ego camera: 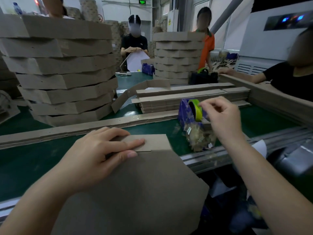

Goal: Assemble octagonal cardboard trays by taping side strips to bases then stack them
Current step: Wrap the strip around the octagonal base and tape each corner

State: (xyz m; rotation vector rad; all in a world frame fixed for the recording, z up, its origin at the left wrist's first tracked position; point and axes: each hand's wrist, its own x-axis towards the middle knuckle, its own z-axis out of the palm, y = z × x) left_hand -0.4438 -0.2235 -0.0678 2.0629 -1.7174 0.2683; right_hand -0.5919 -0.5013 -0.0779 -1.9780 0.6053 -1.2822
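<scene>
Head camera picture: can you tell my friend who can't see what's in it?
A person's left hand presses the end of a brown cardboard side strip against a flat brown cardboard base at a green table. Their right hand reaches to the green tape roll on a blue tape dispenser. A stack of finished brown cardboard trays stands at left.

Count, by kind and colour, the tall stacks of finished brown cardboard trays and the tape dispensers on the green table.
Tall stacks of finished brown cardboard trays: 2, one at the left, one farther back
Blue tape dispensers: 2, near and far
Black tape dispenser: 1
Total: 5
Not counted: small blue things by the white machine, too small to tell.
</scene>
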